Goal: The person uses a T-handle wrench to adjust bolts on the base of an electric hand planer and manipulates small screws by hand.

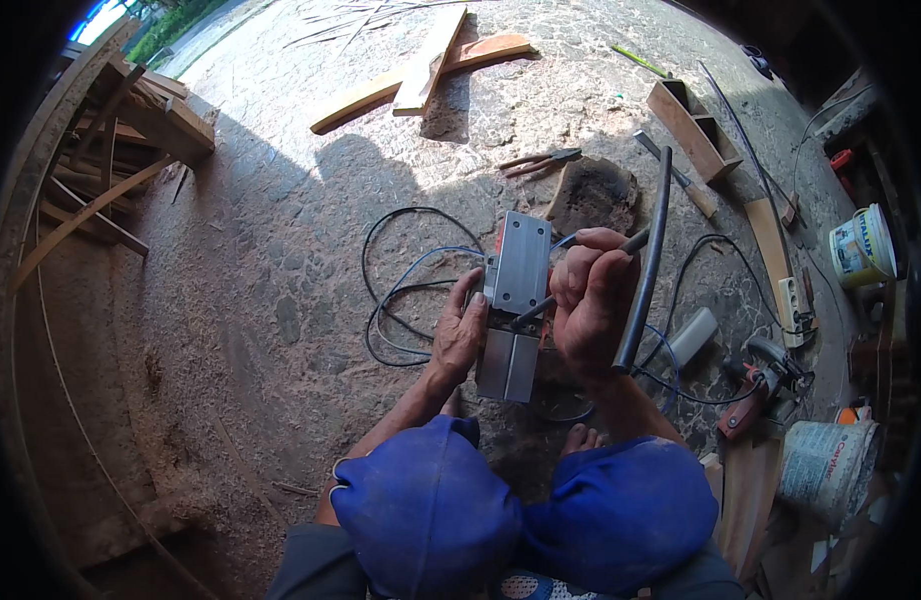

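An electric hand planer lies with its flat silver sole plates facing up, between my two hands and above my knees. My left hand is closed against the planer's left side, its thumb near the gap between the two plates. My right hand is a fist around the shaft of a dark T-handle wrench. The shaft's tip reaches into the gap at the middle of the planer. The long crossbar stands to the right of my fist. The underside of the planer is hidden.
Black cable loops left of the planer. Pliers, a wooden block and a chisel lie ahead. A red power tool, power strip and buckets stand right; stacked timber is left.
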`<state>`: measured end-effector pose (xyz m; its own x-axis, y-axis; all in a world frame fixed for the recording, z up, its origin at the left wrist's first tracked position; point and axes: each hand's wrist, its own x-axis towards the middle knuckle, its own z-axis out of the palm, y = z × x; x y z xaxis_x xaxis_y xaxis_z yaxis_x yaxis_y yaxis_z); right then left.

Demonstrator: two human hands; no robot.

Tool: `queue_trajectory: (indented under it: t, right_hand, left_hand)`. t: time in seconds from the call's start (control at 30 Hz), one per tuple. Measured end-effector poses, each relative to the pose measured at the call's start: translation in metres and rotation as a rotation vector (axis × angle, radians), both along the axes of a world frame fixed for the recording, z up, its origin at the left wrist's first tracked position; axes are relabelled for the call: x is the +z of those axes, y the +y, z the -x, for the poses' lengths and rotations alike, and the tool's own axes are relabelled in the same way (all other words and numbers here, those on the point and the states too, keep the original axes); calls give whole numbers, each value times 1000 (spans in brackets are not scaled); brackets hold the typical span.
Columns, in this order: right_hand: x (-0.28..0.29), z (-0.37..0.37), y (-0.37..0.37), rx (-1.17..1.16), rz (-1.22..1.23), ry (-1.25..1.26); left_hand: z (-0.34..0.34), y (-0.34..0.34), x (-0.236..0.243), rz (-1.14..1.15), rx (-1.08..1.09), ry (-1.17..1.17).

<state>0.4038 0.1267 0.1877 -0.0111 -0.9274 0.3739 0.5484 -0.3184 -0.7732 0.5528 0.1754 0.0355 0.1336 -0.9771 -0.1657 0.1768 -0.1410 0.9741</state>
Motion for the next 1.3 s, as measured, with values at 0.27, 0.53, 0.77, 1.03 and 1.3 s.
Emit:
queue_trajectory:
  t: [0.27,0.53,0.77,1.03,1.3]
  right_hand:
    - [9,-7,1,-14,109,-12]
    - [-1,-12,1,3,56,-46]
    - [0,-16,4,-3,49,-65]
    - [2,-19,6,30,42,62]
    - [1,-16,-3,106,115,70]
  left_hand:
    - [-1,3,15,-29,-10,-12]
    - [1,3,24,-27,-9,0]
    - [1,2,16,31,22,35]
    - [0,4,18,5,25,72]
    - [1,5,29,-30,3,-8]
